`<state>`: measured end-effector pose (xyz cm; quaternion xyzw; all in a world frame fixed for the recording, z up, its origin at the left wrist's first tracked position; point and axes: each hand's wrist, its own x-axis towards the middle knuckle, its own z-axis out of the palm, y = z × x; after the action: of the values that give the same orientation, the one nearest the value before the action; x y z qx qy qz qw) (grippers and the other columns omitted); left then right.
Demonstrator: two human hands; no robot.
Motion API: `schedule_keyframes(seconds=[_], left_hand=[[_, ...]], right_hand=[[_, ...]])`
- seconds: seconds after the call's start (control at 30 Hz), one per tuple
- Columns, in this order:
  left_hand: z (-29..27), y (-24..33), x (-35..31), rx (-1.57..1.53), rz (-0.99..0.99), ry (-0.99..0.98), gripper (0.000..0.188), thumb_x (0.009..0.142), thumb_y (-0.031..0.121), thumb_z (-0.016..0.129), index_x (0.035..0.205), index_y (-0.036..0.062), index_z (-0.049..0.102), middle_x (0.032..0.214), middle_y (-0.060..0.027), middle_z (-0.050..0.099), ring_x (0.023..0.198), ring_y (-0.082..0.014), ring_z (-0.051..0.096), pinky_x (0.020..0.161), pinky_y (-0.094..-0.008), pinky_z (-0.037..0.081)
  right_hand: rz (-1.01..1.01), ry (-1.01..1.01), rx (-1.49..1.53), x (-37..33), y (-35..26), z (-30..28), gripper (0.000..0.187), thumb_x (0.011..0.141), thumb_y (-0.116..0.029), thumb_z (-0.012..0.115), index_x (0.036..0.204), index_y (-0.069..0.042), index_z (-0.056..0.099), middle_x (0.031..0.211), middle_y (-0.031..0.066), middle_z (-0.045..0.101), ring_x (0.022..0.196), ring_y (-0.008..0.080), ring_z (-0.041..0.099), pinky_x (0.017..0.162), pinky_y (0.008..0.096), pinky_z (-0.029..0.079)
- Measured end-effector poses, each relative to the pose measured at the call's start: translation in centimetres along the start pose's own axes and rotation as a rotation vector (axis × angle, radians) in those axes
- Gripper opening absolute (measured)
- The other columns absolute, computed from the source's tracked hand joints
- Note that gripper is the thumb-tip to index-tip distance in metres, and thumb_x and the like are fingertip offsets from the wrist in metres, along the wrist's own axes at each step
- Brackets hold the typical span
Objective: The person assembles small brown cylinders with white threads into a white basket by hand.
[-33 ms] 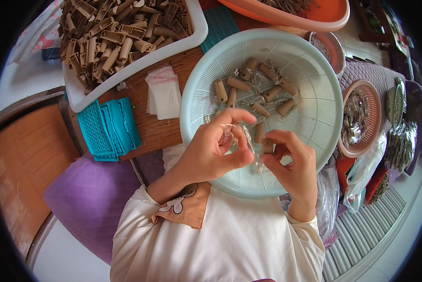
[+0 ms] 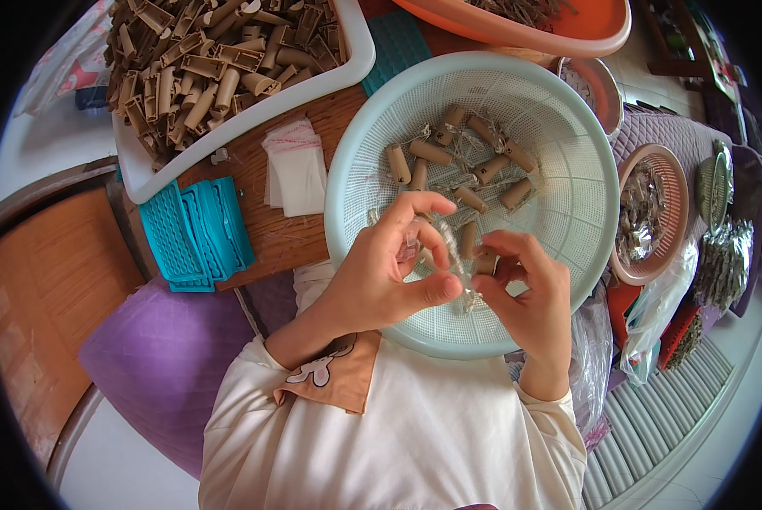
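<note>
Over the near half of a pale green mesh basket [image 2: 340, 161] both hands are raised. My right hand [image 2: 532, 297] pinches a short tan cork-shaped cylinder [image 2: 485, 262] between thumb and fingers. Beside it, a thin clear wire strand [image 2: 463, 276] hangs in a loose coil at the fingers of my left hand [image 2: 372, 272]. The left index finger and thumb stand apart while the other fingers curl round the wire; part of it is hidden behind them. Several tan cylinders [image 2: 432, 153] with tangled thin wires lie in the basket beyond my hands.
A white tub [image 2: 245, 115] heaped with tan half-shells stands at far left. White plastic bags [image 2: 300, 178] and turquoise trays [image 2: 194, 238] lie on the wooden table [image 2: 266, 246]. An orange basin [image 2: 559, 38] is behind the basket, a pink basket [image 2: 678, 212] to its right.
The wire at my left fingers has shifted slightly and the left index finger has moved a little. The cylinder in my right hand has tilted slightly. Everything else stays put.
</note>
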<state>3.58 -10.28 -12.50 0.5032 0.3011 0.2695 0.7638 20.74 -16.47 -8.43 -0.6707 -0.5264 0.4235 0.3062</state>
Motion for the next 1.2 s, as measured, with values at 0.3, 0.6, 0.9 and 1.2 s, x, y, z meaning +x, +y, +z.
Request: schedule_keyframes(seconds=[0.3, 0.6, 0.9, 1.2], left_hand=[[0.6, -0.2, -0.2, 0.082, -0.151, 0.138, 0.039, 0.074, 0.025, 0.068, 0.099, 0.0023, 0.049, 0.071, 0.0006, 0.060, 0.052, 0.0001, 0.038, 0.047, -0.0163, 0.032], [0.3, -0.5, 0.1, -0.033, -0.078, 0.090, 0.027, 0.087, 0.021, 0.052, 0.099, -0.0024, 0.047, 0.089, -0.0060, 0.056, 0.074, -0.0089, 0.056, 0.063, -0.0194, 0.044], [1.1, 0.0, 0.1, 0.601, 0.256, 0.207, 0.017, 0.080, 0.013, 0.059, 0.094, 0.0039, 0.057, 0.068, -0.0050, 0.056, 0.052, -0.0144, 0.054, 0.048, -0.0250, 0.044], [1.9, -0.3, -1.0, 0.835, 0.408, 0.230, 0.019, 0.071, 0.013, 0.067, 0.081, 0.0060, 0.052, 0.061, -0.0026, 0.051, 0.054, -0.0181, 0.054, 0.044, -0.0286, 0.043]], right_hand=[[-0.021, 0.078, -0.024, 0.4, 0.0, 0.9, 0.038, 0.062, -0.004, 0.073, 0.094, -0.002, 0.054, 0.075, 0.0058, 0.055, 0.057, 0.0121, 0.057, 0.051, 0.0231, 0.046], [0.007, 0.028, -0.056, 0.7, -0.3, 1.0, 0.037, 0.061, -0.009, 0.074, 0.092, -0.003, 0.053, 0.072, 0.0052, 0.052, 0.056, 0.0131, 0.056, 0.050, 0.0235, 0.046], [0.113, 0.081, 0.329, 0.9, 0.8, 1.1, 0.037, 0.068, -0.005, 0.069, 0.100, 0.000, 0.050, 0.078, 0.0058, 0.057, 0.064, 0.0097, 0.059, 0.053, 0.0205, 0.047], [-0.172, 0.082, 0.274, 0.9, 1.6, 1.0, 0.045, 0.067, -0.001, 0.067, 0.110, -0.003, 0.054, 0.080, 0.0079, 0.056, 0.067, 0.0148, 0.059, 0.055, 0.0241, 0.047]])
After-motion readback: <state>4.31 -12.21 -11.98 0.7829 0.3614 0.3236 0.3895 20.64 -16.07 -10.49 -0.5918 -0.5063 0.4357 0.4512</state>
